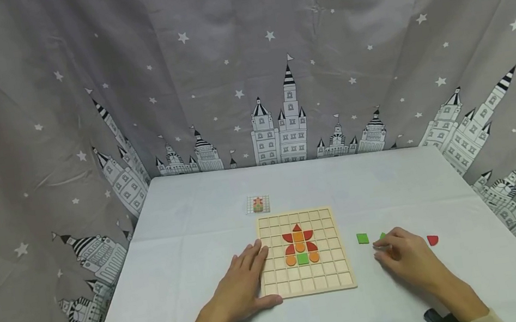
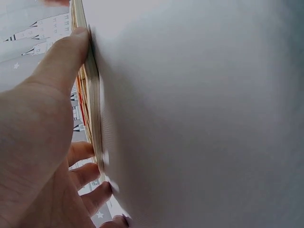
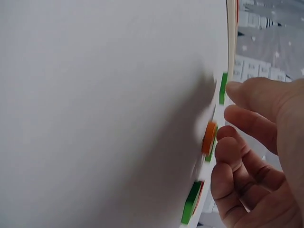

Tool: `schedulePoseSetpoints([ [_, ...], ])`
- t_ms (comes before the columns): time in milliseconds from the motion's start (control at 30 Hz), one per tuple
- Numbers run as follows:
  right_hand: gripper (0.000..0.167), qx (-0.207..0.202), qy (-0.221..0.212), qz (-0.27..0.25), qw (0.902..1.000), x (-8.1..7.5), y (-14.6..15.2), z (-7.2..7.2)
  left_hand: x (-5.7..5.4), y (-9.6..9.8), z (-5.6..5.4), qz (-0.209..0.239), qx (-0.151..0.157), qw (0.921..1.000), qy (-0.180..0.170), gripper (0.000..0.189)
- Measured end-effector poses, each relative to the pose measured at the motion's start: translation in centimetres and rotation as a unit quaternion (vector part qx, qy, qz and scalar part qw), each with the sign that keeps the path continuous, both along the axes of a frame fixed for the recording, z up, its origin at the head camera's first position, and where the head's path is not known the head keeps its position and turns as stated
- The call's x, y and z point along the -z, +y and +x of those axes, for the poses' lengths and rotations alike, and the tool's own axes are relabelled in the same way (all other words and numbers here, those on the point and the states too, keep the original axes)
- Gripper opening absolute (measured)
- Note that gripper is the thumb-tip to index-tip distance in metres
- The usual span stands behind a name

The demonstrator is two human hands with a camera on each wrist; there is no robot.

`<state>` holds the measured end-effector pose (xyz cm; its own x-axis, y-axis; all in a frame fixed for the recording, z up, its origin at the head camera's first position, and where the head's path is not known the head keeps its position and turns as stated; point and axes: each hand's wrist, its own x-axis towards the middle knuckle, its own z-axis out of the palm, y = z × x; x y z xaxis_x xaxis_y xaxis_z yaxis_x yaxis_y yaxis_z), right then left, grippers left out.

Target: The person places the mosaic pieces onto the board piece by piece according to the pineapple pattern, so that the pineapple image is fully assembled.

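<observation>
My left hand (image 1: 240, 284) rests along the left side of a wooden grid board (image 1: 331, 281), fingers spread on its edge and thumb at the front corner. On the board lies a figure of red, orange and green pieces: a red triangle (image 1: 296, 228) on top, orange circles (image 1: 291, 261) and a green square (image 1: 302, 258) lower down. Right of the board my right hand (image 1: 407, 258) hovers low over loose pieces, fingers loosely bent, nothing between thumb and forefinger. An orange piece (image 3: 209, 137) is just under its fingertips. A loose green square (image 1: 362, 238) lies left of that hand.
A small pattern card (image 1: 257, 204) lies behind the board. A red rounded piece (image 1: 432, 240) sits right of my right hand, and a green piece (image 1: 383, 235) shows partly behind its fingers. A grey castle-print curtain (image 1: 207, 80) surrounds the white table (image 1: 185, 209).
</observation>
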<state>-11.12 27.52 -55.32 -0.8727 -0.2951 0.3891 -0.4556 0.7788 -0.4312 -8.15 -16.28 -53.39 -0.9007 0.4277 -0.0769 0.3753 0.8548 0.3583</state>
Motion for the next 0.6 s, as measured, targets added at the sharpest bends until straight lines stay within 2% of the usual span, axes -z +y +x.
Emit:
schedulePoseSetpoints([
  [100, 0.028, 0.021, -0.017, 0.012, 0.9996, 0.1, 1.1, 0.3, -0.1, 0.0, 0.0, 0.001, -0.001, 1.0000, -0.001, 0.119],
  [333, 0.031, 0.015, -0.007, 0.006, 0.9998, 0.2, 2.1, 0.6, 0.1, -0.1, 0.0, -0.002, -0.004, 1.0000, -0.003, 0.120],
  [600, 0.030, 0.018, -0.048, 0.004, 0.9987, -0.1, 2.1, 0.7, 0.2, 0.0, 0.2, -0.002, -0.002, 1.0000, 0.000, 0.120],
])
